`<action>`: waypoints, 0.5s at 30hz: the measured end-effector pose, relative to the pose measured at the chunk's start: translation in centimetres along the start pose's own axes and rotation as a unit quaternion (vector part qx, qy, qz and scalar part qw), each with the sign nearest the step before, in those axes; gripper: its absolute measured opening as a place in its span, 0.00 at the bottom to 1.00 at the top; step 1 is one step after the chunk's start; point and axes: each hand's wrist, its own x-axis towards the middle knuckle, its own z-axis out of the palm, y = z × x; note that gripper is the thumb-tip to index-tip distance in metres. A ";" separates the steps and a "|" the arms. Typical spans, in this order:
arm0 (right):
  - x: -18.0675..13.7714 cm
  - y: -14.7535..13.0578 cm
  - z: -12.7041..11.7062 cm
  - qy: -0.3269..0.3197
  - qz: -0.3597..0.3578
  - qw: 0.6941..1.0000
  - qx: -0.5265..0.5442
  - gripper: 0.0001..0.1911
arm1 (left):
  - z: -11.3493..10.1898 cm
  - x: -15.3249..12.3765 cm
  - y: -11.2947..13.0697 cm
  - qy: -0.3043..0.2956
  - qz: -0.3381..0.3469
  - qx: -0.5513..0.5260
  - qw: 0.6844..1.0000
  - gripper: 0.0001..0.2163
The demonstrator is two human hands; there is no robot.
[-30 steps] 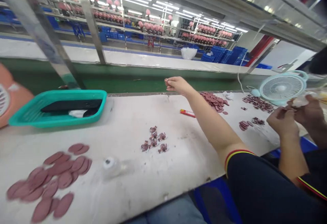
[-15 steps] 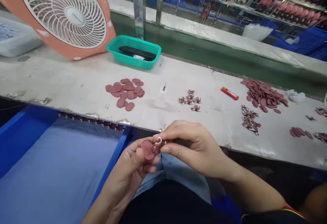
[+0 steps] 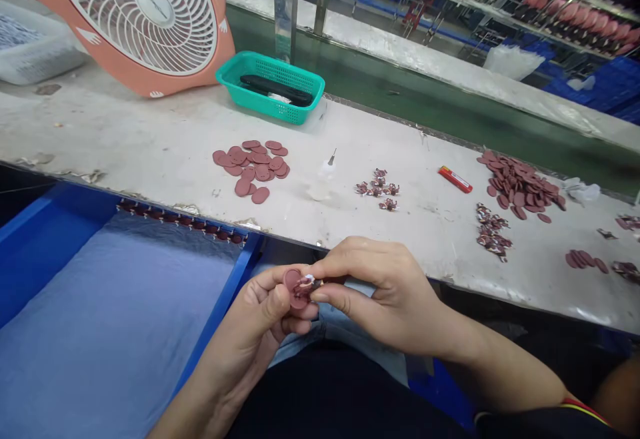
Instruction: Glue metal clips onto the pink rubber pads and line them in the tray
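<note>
My left hand (image 3: 255, 319) and my right hand (image 3: 385, 292) meet low in front of the table edge, over my lap. Between the left thumb and fingers sits a maroon rubbery disc (image 3: 294, 287). Right thumb and forefinger pinch a small maroon-and-white piece (image 3: 306, 284) against that disc; my fingers partly hide it. On the table, a heap of loose maroon discs (image 3: 250, 167) lies ahead of my hands. A cluster of small finished-looking maroon pieces (image 3: 377, 189) lies to its right.
A white work table (image 3: 150, 139) holds a red lighter (image 3: 455, 179), a larger disc heap (image 3: 520, 185), and a teal basket (image 3: 300, 75) with a black object. An orange fan (image 3: 135, 19) stands at the back left. A blue bin (image 3: 220, 312) lined with pale cloth sits below the edge.
My head has swung left from the far table end. An arm stretched over the table earlier; now both hands are together over my lap, and the disc has turned slightly in my fingers.
</note>
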 end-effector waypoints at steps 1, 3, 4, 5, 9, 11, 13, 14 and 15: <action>0.1 0.0 0.0 -0.001 0.000 1.000 0.000 0.08 | 0.0 -0.1 0.0 0.000 -0.002 0.000 1.000 0.18; 0.1 0.0 0.0 -0.006 0.007 1.000 0.006 0.07 | 0.1 -0.1 0.0 -0.001 -0.005 0.001 1.000 0.18; 0.1 0.0 0.0 -0.008 0.013 1.000 0.010 0.07 | 0.1 -0.1 0.1 -0.001 -0.007 0.003 1.000 0.18; 0.1 0.1 0.0 -0.010 0.018 1.000 0.014 0.07 | 0.1 -0.1 0.1 0.000 -0.010 0.005 1.000 0.18; 0.2 0.2 -0.1 -0.021 0.025 0.999 0.020 0.07 | 0.1 0.1 0.2 0.004 -0.021 0.015 1.000 0.20; 0.3 0.3 -0.2 -0.028 0.022 0.999 0.012 0.06 | 0.1 0.1 0.2 0.005 -0.023 0.019 1.000 0.21; 0.4 0.2 -0.3 -0.035 0.014 0.999 0.002 0.07 | -0.1 0.2 0.1 0.005 -0.024 0.020 0.999 0.21; 0.4 0.2 -0.4 -0.037 0.010 0.999 -0.004 0.07 | -0.1 0.3 0.1 0.004 -0.024 0.017 1.000 0.21; 0.4 0.2 -0.4 -0.040 0.006 0.999 -0.009 0.07 | -0.3 0.3 0.0 0.001 -0.022 0.014 1.000 0.20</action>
